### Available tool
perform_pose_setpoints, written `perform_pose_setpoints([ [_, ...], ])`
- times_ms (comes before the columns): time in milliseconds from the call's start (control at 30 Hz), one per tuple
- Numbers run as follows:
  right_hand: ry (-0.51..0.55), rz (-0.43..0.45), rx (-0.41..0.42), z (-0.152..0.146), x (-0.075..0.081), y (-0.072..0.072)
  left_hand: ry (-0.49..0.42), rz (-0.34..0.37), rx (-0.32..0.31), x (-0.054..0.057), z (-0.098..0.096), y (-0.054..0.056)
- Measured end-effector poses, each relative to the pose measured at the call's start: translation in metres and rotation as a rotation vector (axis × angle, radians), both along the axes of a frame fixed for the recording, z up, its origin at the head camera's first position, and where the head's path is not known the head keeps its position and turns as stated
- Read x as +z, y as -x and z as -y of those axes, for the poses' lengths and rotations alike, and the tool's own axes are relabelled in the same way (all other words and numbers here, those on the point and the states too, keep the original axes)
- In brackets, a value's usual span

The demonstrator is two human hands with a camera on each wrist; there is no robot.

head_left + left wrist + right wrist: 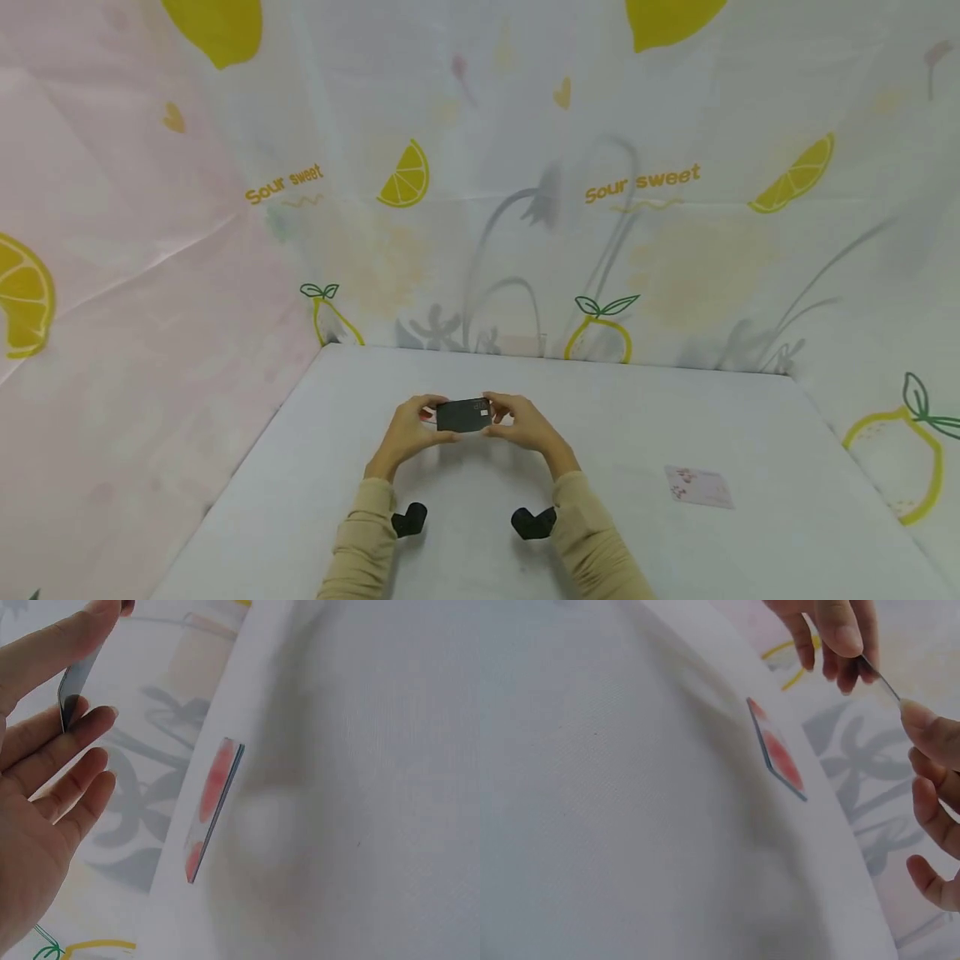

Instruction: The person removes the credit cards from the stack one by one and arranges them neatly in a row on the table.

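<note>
A black card (462,415) with "VIP" lettering and a small pale square is held up above the white table, tilted slightly. My left hand (411,429) pinches its left end between thumb and fingers. At the other end, my right hand (528,425) pinches it likewise. From the left wrist, only a narrow, edge-on part of the black card (75,686) shows. Beyond and below the hands lies a flat, dark-edged piece with red patches on white (214,791); in the head view the card and hands mostly hide it.
A pale pink card with a red floral print (699,487) lies flat on the white table (750,425), right of my right arm. Black wrist mounts (534,523) stick out inward from both sleeves. A lemon-printed cloth (480,242) hangs along the table's back edge and sides.
</note>
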State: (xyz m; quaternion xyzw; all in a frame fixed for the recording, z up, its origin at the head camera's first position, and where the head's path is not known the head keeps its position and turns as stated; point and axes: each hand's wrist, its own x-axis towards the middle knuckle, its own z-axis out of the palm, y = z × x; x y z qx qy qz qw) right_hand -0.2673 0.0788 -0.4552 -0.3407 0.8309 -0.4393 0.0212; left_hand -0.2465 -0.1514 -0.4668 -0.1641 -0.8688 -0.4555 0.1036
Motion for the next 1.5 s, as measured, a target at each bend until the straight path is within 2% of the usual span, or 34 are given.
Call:
perform_pose_setpoints([
  [333, 0.04, -0.048, -0.023, -0.019, 0.009, -0.018, -0.06, -0.05, -0.011, 0.012, -0.016, -0.015],
  [533, 0.048, -0.046, -0.031, -0.029, 0.011, -0.03, -0.095, -0.078, -0.017, 0.011, -0.025, -0.023],
  [733, 0.053, -0.002, -0.038, -0.036, 0.015, -0.043, -0.111, -0.105, -0.048, 0.009, -0.033, -0.029],
  [933, 0.063, 0.003, -0.055, -0.045, 0.015, -0.053, -0.137, -0.092, -0.047, 0.009, -0.043, -0.035],
  [1167, 0.082, -0.026, -0.07, -0.058, 0.012, -0.064, -0.145, -0.068, -0.087, 0.042, -0.061, -0.062],
  [1267, 0.085, -0.027, -0.087, -0.063, 0.012, -0.069, -0.134, -0.103, -0.104, 0.037, -0.066, -0.061],
  [1367, 0.076, -0.016, -0.105, -0.067, 0.012, -0.074, -0.132, -0.127, -0.111, 0.023, -0.07, -0.055],
  [1500, 0.065, -0.018, -0.125, -0.074, 0.012, -0.079, -0.16, -0.115, -0.107, 0.007, -0.075, -0.048],
])
